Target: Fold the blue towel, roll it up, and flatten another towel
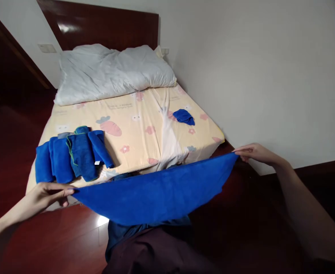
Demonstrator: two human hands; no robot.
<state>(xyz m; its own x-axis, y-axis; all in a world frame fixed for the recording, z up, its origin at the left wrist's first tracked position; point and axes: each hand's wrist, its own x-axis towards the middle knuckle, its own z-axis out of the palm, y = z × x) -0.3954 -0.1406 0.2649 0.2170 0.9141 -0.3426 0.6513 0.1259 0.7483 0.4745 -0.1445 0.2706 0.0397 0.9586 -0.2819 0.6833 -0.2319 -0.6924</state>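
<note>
A blue towel (158,190) is stretched out in the air in front of my body, its upper edge taut and its lower part hanging loose. My left hand (49,196) pinches one corner between thumb and fingers, near the bed's front left. The opposite corner is pinched by my right hand (254,152), out beyond the bed's right front corner and a little higher in view. On the bed at the left lie several folded or rolled blue towels (61,160), some with green edging. A small crumpled blue cloth (183,117) rests alone toward the bed's right side.
The bed (133,129) has a cream sheet printed with carrots and flowers. A white quilt or pillow (116,72) lies against the dark wooden headboard (107,26). A pale wall (255,76) runs along the right. Dark red floor (78,236) surrounds the bed.
</note>
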